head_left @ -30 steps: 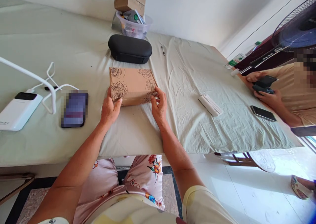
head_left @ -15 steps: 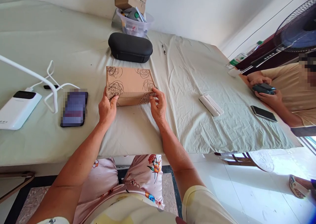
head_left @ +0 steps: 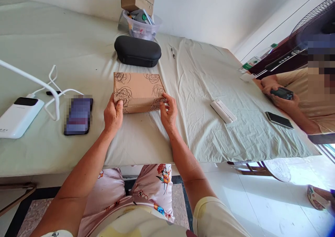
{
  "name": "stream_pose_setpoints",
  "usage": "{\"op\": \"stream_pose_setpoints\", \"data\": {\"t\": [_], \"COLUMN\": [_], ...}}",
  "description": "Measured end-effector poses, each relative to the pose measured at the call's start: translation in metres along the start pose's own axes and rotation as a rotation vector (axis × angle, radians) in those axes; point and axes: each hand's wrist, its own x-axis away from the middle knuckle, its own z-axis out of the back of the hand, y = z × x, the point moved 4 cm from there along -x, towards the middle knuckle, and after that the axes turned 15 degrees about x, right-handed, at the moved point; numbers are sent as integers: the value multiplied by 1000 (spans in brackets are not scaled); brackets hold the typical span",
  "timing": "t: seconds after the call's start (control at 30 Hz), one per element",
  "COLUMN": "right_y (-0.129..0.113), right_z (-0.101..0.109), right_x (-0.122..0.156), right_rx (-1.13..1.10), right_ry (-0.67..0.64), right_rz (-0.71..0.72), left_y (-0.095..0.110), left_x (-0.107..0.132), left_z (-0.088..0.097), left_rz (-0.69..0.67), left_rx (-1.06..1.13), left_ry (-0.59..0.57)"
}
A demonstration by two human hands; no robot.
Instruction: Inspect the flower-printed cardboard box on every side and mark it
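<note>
A brown cardboard box (head_left: 141, 87) with black scribbled circles at its corners rests on the cloth-covered table in front of me. My left hand (head_left: 113, 113) grips its left end, the thumb on the near face and the fingers mostly hidden behind the side. At the opposite end my right hand (head_left: 169, 109) holds the near right corner, thumb in front and index finger near the top edge. Just beyond the box lies a black zippered hard case (head_left: 138, 51).
Left of the box are a phone (head_left: 77, 115) and a white power bank (head_left: 22, 116) with cables. A white folded item (head_left: 223, 111) and another phone (head_left: 278, 120) lie to the right. Behind the case stands a plastic basket (head_left: 142, 29). Another person's hands (head_left: 291, 99) hold a dark object.
The box has shifted very slightly, its left end turned a little in my grip. Both hands keep their hold. The other person's hands have moved slightly.
</note>
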Motion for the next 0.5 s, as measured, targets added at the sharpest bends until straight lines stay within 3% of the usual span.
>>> {"op": "stream_pose_setpoints", "data": {"t": [0.27,0.5], "right_y": [-1,-2], "right_z": [-5,-4], "right_x": [3,4], "right_rx": [-20,-34], "right_ry": [-24,-19], "right_rz": [-19,-5], "left_y": [-9,-9], "left_x": [-2,-2], "left_z": [1,1], "left_rz": [84,75], "left_rx": [35,80], "left_ry": [36,34]}}
